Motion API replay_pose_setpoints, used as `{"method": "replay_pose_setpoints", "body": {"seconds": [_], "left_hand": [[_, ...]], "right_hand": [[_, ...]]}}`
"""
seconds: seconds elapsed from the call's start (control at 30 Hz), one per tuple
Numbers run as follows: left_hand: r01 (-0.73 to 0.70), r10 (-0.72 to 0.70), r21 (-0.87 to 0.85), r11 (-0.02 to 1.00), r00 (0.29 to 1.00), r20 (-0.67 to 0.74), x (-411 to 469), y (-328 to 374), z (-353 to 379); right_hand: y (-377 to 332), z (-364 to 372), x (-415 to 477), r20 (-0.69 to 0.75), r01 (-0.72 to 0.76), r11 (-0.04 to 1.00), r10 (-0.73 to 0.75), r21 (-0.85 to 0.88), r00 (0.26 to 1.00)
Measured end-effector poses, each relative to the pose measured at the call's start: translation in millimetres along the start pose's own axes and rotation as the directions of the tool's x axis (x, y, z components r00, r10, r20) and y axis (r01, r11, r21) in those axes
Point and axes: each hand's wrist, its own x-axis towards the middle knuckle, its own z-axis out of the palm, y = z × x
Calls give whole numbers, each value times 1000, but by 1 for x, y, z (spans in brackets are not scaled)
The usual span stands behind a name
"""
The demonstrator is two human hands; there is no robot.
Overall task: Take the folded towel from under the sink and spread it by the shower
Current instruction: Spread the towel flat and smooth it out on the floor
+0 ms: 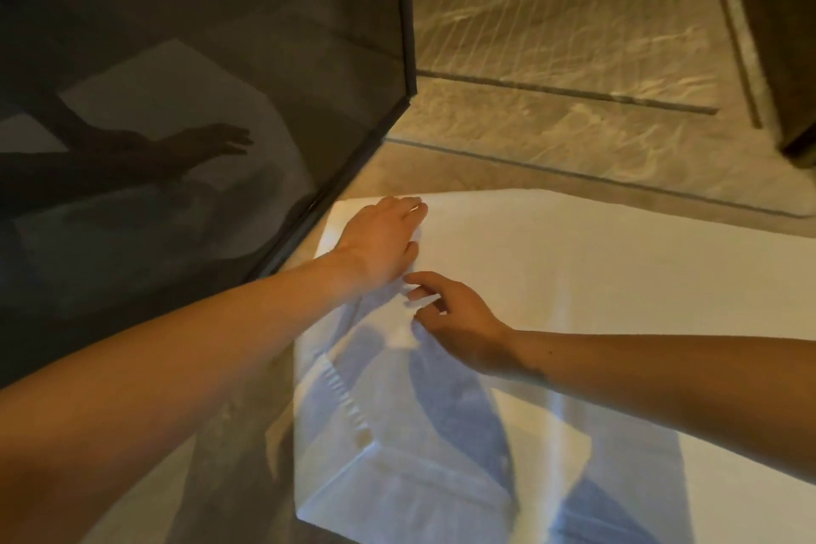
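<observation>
A white towel (574, 278) lies spread flat on the stone floor, its far left corner close to the dark glass shower panel (198, 102). My left hand (384, 243) rests palm down on the towel near that far left corner, fingers together and flat. My right hand (455, 318) hovers or touches the towel just below the left hand, fingers slightly curled and apart, holding nothing. Shadows of both arms fall across the towel's near part, where a fold crease shows.
The tinted shower glass with its dark frame edge (406, 13) stands to the left and reflects my arms. Beige marbled floor tiles (574, 35) with a dark drain line (574, 93) stretch beyond the towel. A dark cabinet or wall base (795, 57) stands at the far right.
</observation>
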Motion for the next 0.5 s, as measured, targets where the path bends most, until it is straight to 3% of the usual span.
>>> {"method": "replay_pose_setpoints", "body": {"seconds": [0.2, 0.33, 0.43, 0.5], "left_hand": [[-150, 143, -112, 982, 988, -61, 31, 79, 30], [-187, 178, -132, 973, 981, -77, 37, 117, 63], [-201, 195, -131, 971, 979, -58, 43, 141, 88], [-240, 235, -109, 965, 970, -57, 48, 154, 98]], "right_hand": [[49, -86, -20, -155, -6, 953, -43, -302, 987], [88, -114, -25, -240, 17, 844, -171, -536, 956], [122, -124, -24, -339, -106, 733, -176, -671, 924], [144, -127, -30, -432, -235, 711, -107, -663, 895]]}}
